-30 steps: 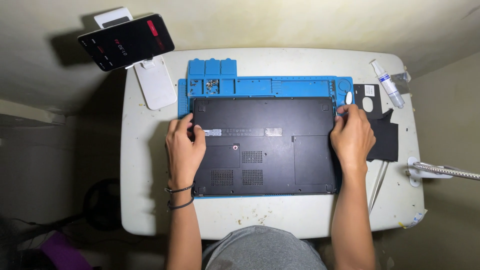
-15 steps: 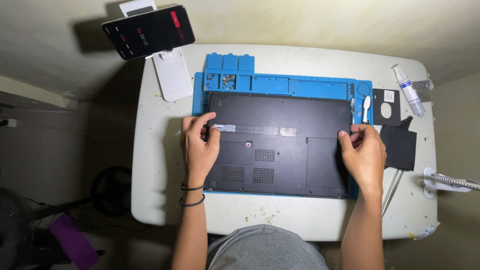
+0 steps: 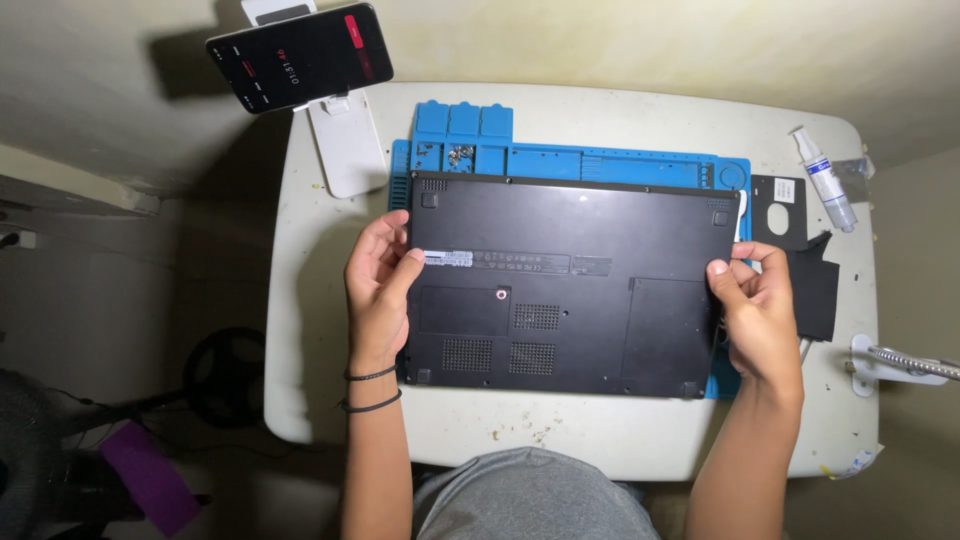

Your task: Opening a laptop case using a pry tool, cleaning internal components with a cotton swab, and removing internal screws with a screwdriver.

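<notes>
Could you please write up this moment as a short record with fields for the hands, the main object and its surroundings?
Left hand: left hand grips the left edge of the laptop.
Right hand: right hand grips its right edge.
Laptop: black, closed, underside up, vents showing.
Under it: blue work mat with small trays holding screws.
Surface: white table.
Nearby: phone on a stand at top left; small bottle at top right.
</notes>
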